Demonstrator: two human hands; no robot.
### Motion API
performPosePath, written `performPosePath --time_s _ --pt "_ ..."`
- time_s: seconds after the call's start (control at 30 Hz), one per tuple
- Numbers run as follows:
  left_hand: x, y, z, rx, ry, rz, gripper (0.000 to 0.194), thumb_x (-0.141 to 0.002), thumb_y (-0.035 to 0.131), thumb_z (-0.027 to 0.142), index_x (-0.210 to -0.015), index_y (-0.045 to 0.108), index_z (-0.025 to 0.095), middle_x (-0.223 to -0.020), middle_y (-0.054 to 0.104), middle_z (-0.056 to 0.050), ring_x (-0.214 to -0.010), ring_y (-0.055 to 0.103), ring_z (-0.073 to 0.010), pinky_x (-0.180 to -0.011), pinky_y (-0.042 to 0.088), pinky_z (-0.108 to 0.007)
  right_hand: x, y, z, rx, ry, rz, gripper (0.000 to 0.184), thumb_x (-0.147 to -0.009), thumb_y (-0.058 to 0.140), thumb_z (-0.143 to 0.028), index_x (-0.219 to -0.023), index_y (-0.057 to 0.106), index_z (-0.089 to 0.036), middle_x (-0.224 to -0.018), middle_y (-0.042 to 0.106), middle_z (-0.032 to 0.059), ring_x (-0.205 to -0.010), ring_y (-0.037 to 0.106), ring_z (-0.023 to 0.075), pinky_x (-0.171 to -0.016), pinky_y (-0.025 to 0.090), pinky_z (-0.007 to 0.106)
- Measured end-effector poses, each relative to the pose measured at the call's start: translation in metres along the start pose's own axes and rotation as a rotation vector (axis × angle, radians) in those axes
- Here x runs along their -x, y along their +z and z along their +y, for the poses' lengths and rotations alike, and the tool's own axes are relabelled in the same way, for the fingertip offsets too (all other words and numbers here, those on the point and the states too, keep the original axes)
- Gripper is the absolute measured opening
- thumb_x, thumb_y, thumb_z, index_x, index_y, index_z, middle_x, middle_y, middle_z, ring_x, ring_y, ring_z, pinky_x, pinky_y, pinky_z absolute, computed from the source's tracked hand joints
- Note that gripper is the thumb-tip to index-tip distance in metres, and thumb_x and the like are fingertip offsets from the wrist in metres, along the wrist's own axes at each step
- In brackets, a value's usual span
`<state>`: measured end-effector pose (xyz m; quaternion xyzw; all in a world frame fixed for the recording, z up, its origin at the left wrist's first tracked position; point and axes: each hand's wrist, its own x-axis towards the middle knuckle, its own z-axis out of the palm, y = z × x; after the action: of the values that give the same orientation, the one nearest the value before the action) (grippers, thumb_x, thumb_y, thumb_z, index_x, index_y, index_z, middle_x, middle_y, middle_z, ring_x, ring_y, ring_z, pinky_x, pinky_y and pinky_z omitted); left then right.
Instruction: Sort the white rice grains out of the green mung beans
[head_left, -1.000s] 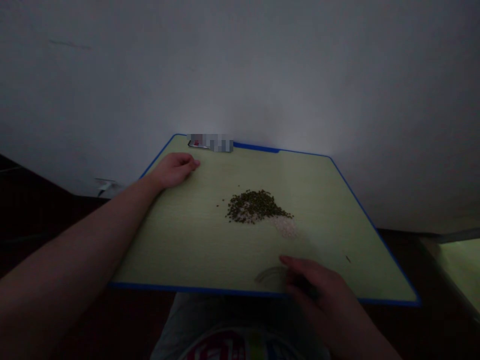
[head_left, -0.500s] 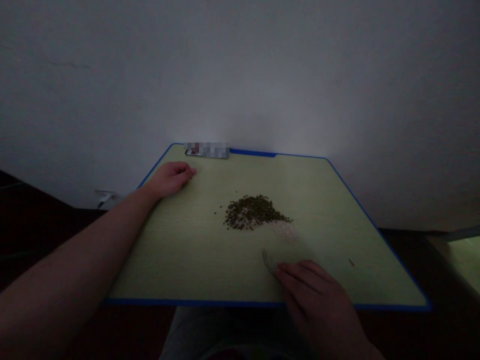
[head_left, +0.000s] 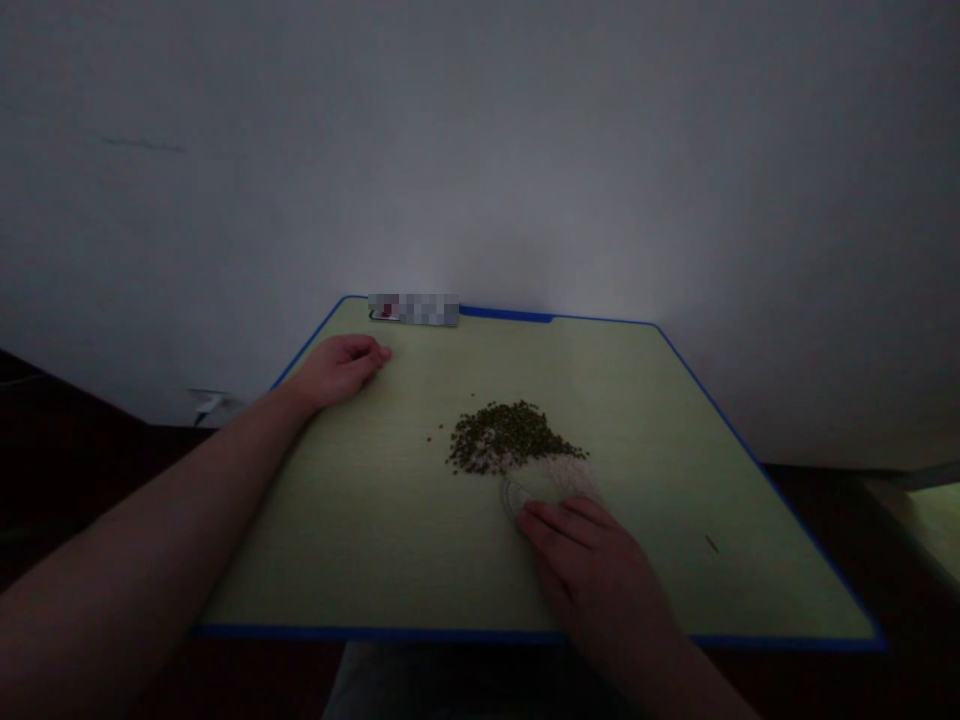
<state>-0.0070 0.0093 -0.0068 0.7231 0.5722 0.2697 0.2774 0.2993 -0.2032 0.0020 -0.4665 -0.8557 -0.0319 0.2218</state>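
Observation:
On a pale yellow-green tabletop (head_left: pixel 360 540) lies a pile of small dark green beans (head_left: pixel 517 432), with pale rice-like grains (head_left: pixel 572 476) mixed in and spread along its near right side. My right hand (head_left: pixel 592 560) pinches a clear, round-edged piece (head_left: pixel 513 497), perhaps a plastic lid or shallow dish. Its far edge reaches close to the near side of the pile; whether it touches the grains I cannot tell. My left hand (head_left: pixel 341 368) rests at the far left of the tabletop, fingers curled together around nothing visible, well away from the pile.
At the back left edge lies a flat phone-like object (head_left: pixel 415 310), its face blurred out. Beside it runs a blue strip (head_left: pixel 506 315). A thin brown sliver (head_left: pixel 712 544) lies at the right. Behind rises a pale wall (head_left: pixel 495 150) with a plugged-in socket (head_left: pixel 210 402) low on the left.
My right hand has moved forward and left with the clear piece, closer to the pile. The left hand stays put. The whole view has shifted slightly.

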Motion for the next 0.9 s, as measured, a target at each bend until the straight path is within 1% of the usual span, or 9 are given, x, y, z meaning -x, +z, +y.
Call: performPosePath --time_s 0.07,0.2,0.3,0.47,0.67,0.8,0.9 --pt "0.0 0.0 0.0 0.003 -0.002 0.003 0.034 -0.076 0.048 0.048 -0.059 0.045 0.018 -0.05 0.041 0.002 -0.046 0.037 -0.0097 -0.045 0.028 -0.024 -0.001 0.001 -0.001 0.001 0.013 -0.013 0.032 -0.082 0.047 -0.008 -0.103 0.069 -0.016 -0.098 0.072 0.0073 -0.086 0.064 0.0185 -0.081 0.053 0.033" --pt "0.002 -0.001 0.005 -0.01 -0.011 -0.006 0.034 -0.076 0.048 0.046 -0.057 0.045 0.018 -0.049 0.04 0.002 -0.046 0.036 -0.0099 -0.045 0.029 -0.024 -0.002 0.004 -0.003 0.031 0.022 -0.013 0.029 -0.08 0.051 -0.007 -0.103 0.069 -0.013 -0.099 0.071 0.009 -0.086 0.064 0.0198 -0.08 0.054 0.033" --pt "0.003 -0.002 0.007 -0.017 -0.016 -0.005 0.034 -0.076 0.048 0.047 -0.057 0.044 0.018 -0.05 0.041 0.002 -0.046 0.036 -0.0099 -0.045 0.029 -0.024 0.0 0.005 -0.003 0.054 0.042 -0.007 0.029 -0.08 0.051 -0.007 -0.102 0.069 -0.013 -0.098 0.071 0.0096 -0.085 0.064 0.0202 -0.08 0.054 0.034" --pt "0.002 -0.001 0.006 -0.035 -0.008 -0.004 0.034 -0.076 0.048 0.047 -0.058 0.044 0.018 -0.049 0.04 0.003 -0.045 0.036 -0.0099 -0.045 0.029 -0.024 0.008 0.0 0.005 0.104 0.079 0.0 0.029 -0.081 0.049 -0.009 -0.101 0.07 -0.014 -0.097 0.072 0.0089 -0.084 0.064 0.0199 -0.081 0.054 0.034" --pt "0.0 -0.001 0.002 -0.021 -0.004 -0.01 0.034 -0.076 0.048 0.047 -0.057 0.044 0.019 -0.049 0.04 0.002 -0.046 0.036 -0.0101 -0.045 0.029 -0.024 0.018 -0.005 0.012 0.117 0.112 0.008 0.029 -0.083 0.048 -0.013 -0.1 0.071 -0.015 -0.097 0.072 0.0086 -0.083 0.065 0.0202 -0.076 0.056 0.034" --pt "-0.002 -0.001 0.0 -0.002 -0.005 -0.02 0.034 -0.076 0.048 0.047 -0.058 0.045 0.019 -0.05 0.041 0.002 -0.046 0.037 -0.0103 -0.045 0.029 -0.024 0.018 -0.006 0.009 0.098 0.098 0.021 0.029 -0.082 0.048 -0.013 -0.098 0.071 -0.016 -0.095 0.072 0.0079 -0.081 0.065 0.0197 -0.074 0.057 0.033" --pt "-0.002 0.0 0.003 0.0 -0.019 -0.018 0.034 -0.075 0.049 0.047 -0.058 0.045 0.018 -0.049 0.04 0.002 -0.046 0.037 -0.0102 -0.045 0.029 -0.024 0.013 -0.005 0.006 0.081 0.068 0.02 0.028 -0.082 0.048 -0.011 -0.098 0.071 -0.016 -0.095 0.072 0.0073 -0.081 0.065 0.0191 -0.077 0.056 0.032"
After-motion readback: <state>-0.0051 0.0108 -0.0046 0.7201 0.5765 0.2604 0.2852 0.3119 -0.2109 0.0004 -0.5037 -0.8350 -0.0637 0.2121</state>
